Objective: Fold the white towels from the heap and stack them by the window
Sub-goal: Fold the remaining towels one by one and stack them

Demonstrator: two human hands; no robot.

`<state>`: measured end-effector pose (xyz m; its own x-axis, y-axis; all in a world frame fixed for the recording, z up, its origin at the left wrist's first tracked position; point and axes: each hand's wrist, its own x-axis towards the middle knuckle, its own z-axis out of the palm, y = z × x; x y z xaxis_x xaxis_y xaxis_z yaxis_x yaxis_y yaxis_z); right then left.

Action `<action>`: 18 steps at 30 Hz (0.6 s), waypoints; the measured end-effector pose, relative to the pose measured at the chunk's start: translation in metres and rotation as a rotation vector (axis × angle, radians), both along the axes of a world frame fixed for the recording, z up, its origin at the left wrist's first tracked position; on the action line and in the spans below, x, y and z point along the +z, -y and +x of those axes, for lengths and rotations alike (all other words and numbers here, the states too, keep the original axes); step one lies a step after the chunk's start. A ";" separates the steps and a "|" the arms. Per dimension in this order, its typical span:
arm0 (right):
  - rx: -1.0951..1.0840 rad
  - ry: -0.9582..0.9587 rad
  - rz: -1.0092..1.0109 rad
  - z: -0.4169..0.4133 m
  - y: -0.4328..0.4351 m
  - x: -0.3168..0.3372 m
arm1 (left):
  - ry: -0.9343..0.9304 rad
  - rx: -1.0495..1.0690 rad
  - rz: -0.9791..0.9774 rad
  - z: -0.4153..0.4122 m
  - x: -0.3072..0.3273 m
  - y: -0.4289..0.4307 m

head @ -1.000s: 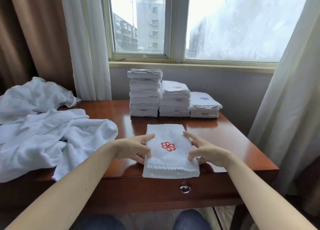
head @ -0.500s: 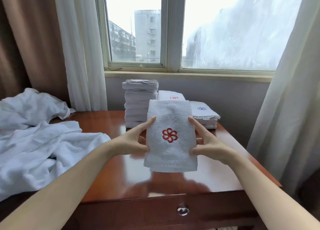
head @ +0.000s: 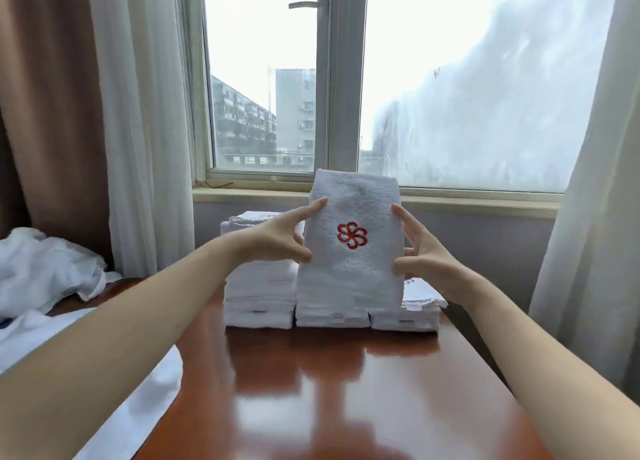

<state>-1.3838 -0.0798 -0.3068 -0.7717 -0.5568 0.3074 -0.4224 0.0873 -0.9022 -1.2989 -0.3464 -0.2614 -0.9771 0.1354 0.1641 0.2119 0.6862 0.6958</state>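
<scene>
1. I am holding the folded white terry towel with the red embroidered flower nearly upright in the air, in front of the window sill and over the middle stack of folded white towels.
2. My left hand is pinching the towel's left edge and my right hand its right edge. On each, the thumb is pressing the front and the index finger is stretching up along the border. The other fingers are curling behind the cloth, where I cannot see them.
3. I am judging this as the placing step. The taller left stack and the lower right stack are flanking the middle one, which looks like the target.
4. The towel is hiding the middle stack's top, so I cannot tell whether its lower edge is touching yet.
5. To do this well, I am planning to tip the top edge away and lay the towel flat, flower up, with its edges square to the pile below.
6. I am wanting both pinches even, since a loose side could let the folds slide open.
7. I am minding the left stack, as my left wrist is passing just beside it.
8. The heap of unfolded white towels is lying at the left end of the glossy reddish-brown wooden table, so more folding remains.
</scene>
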 end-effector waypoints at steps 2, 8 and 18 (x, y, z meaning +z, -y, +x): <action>-0.005 0.004 -0.024 -0.023 0.006 0.010 | -0.004 0.004 -0.020 -0.024 0.016 0.001; -0.058 0.075 -0.102 -0.095 0.025 0.014 | 0.037 -0.006 -0.046 -0.096 0.048 -0.001; -0.099 0.224 -0.024 -0.165 0.075 -0.027 | 0.195 0.090 -0.336 -0.174 0.028 0.024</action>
<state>-1.5492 -0.1552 -0.3343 -0.8724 -0.4699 0.1344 -0.2019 0.0961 -0.9747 -1.4728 -0.3704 -0.2335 -0.9960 0.0623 -0.0641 0.0269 0.8924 0.4505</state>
